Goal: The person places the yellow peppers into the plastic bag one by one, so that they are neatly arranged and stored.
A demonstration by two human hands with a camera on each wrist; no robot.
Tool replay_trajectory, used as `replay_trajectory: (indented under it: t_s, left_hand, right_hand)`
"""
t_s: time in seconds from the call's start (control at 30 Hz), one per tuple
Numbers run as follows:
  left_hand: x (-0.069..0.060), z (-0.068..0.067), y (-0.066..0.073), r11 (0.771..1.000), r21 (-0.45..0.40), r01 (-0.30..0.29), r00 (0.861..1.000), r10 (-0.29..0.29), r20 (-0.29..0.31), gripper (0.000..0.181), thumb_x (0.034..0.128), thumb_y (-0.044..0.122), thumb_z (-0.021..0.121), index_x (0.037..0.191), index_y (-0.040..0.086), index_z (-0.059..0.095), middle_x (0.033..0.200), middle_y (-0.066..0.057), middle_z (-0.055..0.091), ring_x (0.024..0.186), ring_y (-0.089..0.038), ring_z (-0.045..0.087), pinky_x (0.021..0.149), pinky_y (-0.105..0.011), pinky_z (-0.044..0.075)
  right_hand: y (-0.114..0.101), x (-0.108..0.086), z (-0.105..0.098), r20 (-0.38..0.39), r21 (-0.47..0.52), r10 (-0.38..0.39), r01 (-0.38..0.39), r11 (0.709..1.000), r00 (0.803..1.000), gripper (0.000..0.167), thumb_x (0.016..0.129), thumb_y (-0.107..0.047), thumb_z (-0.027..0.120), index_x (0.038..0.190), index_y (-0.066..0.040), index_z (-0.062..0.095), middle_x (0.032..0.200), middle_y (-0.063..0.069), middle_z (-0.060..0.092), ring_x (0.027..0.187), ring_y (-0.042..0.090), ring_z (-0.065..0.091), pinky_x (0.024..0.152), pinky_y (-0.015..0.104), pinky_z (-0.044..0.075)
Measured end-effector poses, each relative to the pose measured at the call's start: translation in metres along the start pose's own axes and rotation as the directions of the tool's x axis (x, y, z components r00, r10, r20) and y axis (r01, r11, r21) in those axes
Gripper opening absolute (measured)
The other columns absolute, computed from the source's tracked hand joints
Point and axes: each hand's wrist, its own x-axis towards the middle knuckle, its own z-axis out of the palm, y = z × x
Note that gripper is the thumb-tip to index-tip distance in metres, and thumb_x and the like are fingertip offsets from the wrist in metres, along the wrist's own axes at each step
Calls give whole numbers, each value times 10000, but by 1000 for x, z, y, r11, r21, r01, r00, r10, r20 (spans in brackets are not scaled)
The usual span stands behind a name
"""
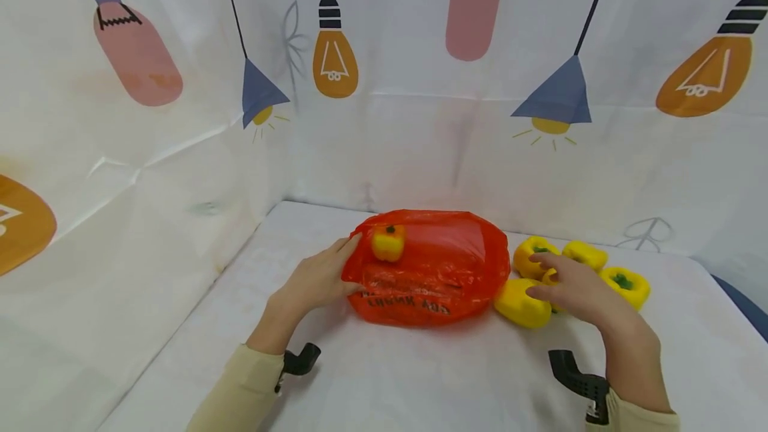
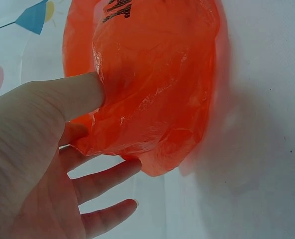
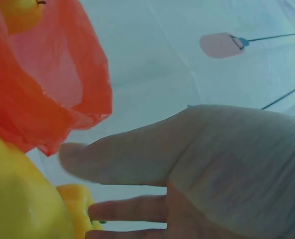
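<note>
A red plastic bag (image 1: 432, 265) with dark printing stands on the table, its mouth open and a yellow bell pepper (image 1: 388, 243) inside. My left hand (image 1: 321, 275) pinches the bag's left edge between thumb and forefinger; its other fingers spread loosely in the left wrist view. Right of the bag lie several yellow bell peppers (image 1: 523, 303) in a cluster. Over them my right hand (image 1: 579, 289) hovers with fingers apart and nothing held. In the right wrist view, the thumb is near a large yellow pepper (image 3: 23, 194) and the bag's edge; part of the cluster is hidden behind this hand.
The white table (image 1: 432, 379) runs back to a white cloth wall (image 1: 396, 152) printed with lamps and bulbs. Another such wall rises along the left side. Black curved mounts (image 1: 300, 359) sit at both wrists.
</note>
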Motion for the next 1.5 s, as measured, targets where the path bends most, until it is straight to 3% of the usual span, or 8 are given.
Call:
replay_trajectory:
  t_s: [0.23,0.5,0.63,0.83,1.0,1.3,1.5]
  left_hand:
    - [1,1,-1,1000,0,-7,1000,7,3,945,850,446,751,1597,220,220,1623,-56,332,1403,-300,469,1077,-534,465]
    - [1,1,-1,1000,-7,-21,1000,21,-8,941,846,436,760,1594,213,235,1607,-65,360,1381,-307,493,1061,-542,476]
    - [1,2,0,999,1,-39,999,39,-17,942,842,434,764,1592,211,240,1600,-62,374,1366,-303,509,1049,-533,488]
    - [2,3,0,999,-2,-39,999,39,-22,949,837,430,769,1593,215,237,1592,-59,384,1358,-294,516,1040,-535,495]
    - [2,3,0,1000,-7,-28,1000,27,-13,966,833,443,770,1596,217,223,1592,-64,380,1365,-293,507,1044,-536,492]
    - [1,1,3,1000,-18,4,1000,-4,14,972,838,448,767,1601,232,203,1615,-52,344,1378,-302,491,1064,-536,477]
    - [0,0,3,1000,-13,10,1000,-10,24,972,841,456,761,1602,235,198,1613,-57,348,1389,-301,480,1069,-537,474]
  right_hand:
    - [4,2,6,89,-25,22,-20,999,996,829,831,-339,763,1493,-6,389,1412,306,503,1185,461,503,916,665,480]
    - [4,5,15,129,-13,81,-80,997,988,885,780,-267,820,1519,-68,375,1453,272,468,1175,434,475,910,684,465]
    - [3,6,19,139,-15,72,-70,997,988,910,763,-241,834,1521,-63,363,1433,263,481,1151,416,475,911,680,465]
    - [5,10,21,156,-13,86,-85,996,984,975,753,-309,843,1523,-25,315,1398,269,492,1125,403,482,914,677,463]
    - [5,13,23,153,10,110,-113,994,982,1004,745,-395,834,1484,22,298,1350,265,506,1115,398,479,906,645,479]
    - [3,15,24,153,23,54,-58,998,987,913,749,-370,799,1470,-30,353,1219,166,565,1041,316,501,796,488,517]
    - [1,14,24,148,25,48,-52,998,988,916,771,-395,782,1487,-24,346,1243,183,562,1050,323,495,806,491,512]
